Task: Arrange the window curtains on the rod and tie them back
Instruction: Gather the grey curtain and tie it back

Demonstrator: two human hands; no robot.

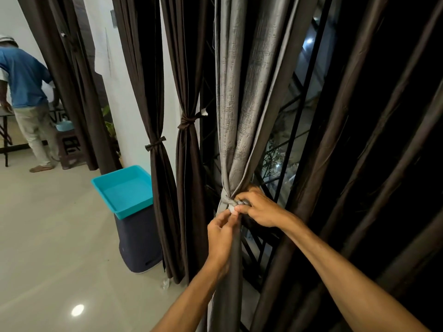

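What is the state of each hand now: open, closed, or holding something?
Left hand: closed, pinching the end of the tie band.
Right hand: closed, gripping the same tie band at the grey curtain.

Even indoor light brightens the left of your view, and a white spot of glare sits on the glossy floor (48,236). The curtains (239,92) darken into deep shadow rightward. Wide-angle distortion bows their folds near the edges. The centre is sharp.
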